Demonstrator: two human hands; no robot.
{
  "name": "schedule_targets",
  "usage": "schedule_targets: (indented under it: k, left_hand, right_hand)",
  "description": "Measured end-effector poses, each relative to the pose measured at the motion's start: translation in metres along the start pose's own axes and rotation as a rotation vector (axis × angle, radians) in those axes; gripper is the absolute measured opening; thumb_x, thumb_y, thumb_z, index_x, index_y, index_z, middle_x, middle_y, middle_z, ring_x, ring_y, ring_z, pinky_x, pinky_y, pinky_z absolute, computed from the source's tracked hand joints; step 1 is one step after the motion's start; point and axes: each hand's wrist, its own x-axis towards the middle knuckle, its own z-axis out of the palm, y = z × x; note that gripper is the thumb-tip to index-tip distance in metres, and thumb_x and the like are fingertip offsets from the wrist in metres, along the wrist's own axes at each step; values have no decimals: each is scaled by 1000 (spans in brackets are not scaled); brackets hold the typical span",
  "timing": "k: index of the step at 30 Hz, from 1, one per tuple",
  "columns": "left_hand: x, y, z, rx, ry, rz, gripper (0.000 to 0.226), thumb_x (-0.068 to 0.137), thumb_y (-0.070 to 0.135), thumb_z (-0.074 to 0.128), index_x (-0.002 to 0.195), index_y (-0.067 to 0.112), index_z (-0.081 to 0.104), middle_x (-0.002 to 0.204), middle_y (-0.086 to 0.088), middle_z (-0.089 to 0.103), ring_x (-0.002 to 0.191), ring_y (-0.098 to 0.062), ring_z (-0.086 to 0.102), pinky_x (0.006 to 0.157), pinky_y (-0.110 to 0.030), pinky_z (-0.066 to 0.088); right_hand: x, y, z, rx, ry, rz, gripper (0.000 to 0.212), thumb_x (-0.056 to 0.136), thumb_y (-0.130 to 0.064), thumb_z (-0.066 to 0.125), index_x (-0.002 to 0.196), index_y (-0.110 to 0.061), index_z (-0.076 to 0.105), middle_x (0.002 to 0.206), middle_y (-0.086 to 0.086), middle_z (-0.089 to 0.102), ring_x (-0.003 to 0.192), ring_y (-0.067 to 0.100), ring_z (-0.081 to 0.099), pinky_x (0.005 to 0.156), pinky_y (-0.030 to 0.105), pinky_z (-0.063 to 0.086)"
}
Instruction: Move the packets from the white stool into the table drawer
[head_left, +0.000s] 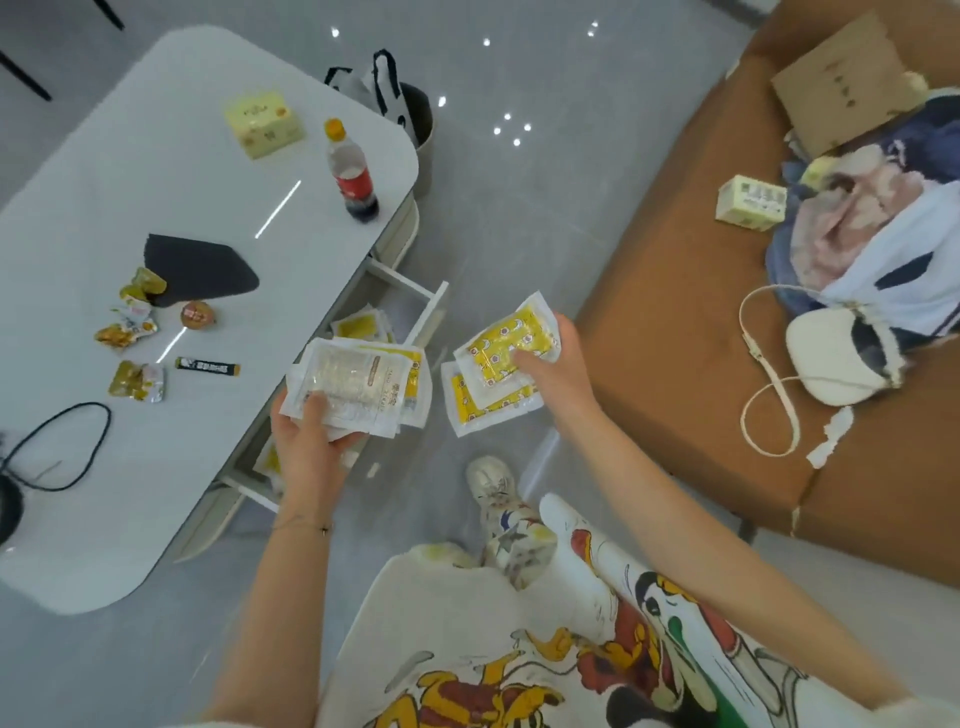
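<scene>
Two stacks of packets (363, 379), left hand (306, 441) gripping one, right hand (550, 369) the other, beside the drawer (434, 312).

Packets (358, 382) in left hand (306, 441), more packets (498, 364) in right hand (550, 364), above open drawer (415, 306).

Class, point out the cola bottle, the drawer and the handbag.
cola bottle (353, 183), head view, red label.
drawer (405, 283), head view, white rim.
handbag (831, 364), head view, its body.

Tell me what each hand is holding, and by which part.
The left hand grips a stack of packets at its near corner, thumb on top; the right hand holds yellow packets by their right edge.
</scene>
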Motion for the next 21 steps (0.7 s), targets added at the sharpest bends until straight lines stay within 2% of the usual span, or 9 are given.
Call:
schedule_targets:
  k: [4,9,13,16,19,21]
  left_hand:
    - [32,-18,-23,-48,125,-20,37,97,15,47,133,20,45,125,-9,60,111,-24,63,77,-41,59]
    - [90,-64,-48,-127,180,-91,40,99,13,47,138,19,42,119,-4,63,112,-23,62,80,-38,59]
    - [176,-135,-66,-175,221,-222,40,99,14,48,138,16,42,131,-12,58,118,-29,59,76,-38,59]
    - [236,-185,-71,-184,247,-254,39,99,14,49,137,17,41,130,-11,57,118,-29,58,74,-38,59]
    - [289,-218,-77,-201,295,-266,42,100,13,46,140,19,37,131,-9,54,118,-27,57,84,-47,56]
    - [322,-230,-82,-226,328,-267,48,100,15,47,144,22,33,134,-8,54,117,-26,58,93,-52,52]
  right_hand:
    - [45,14,30,-69,-80,49,53,84,-4,66,130,-22,45,120,9,60,106,23,64,90,44,55]
    - [106,54,76,-128,-129,123,54,84,-3,67,128,-25,45,118,5,62,107,22,64,92,44,54]
    - [180,120,142,-138,-144,157,57,82,-6,72,126,-28,44,119,2,63,105,21,65,93,44,53]
    - [232,177,184,-104,-128,180,62,80,-9,74,131,-25,43,120,1,63,106,19,65,96,45,51]
    - [284,215,223,-59,-137,193,64,81,-6,72,135,-23,42,122,4,62,107,20,64,94,43,53]
    - [316,229,247,-85,-151,166,63,84,-5,70,137,-22,40,125,3,60,107,18,63,87,34,56]
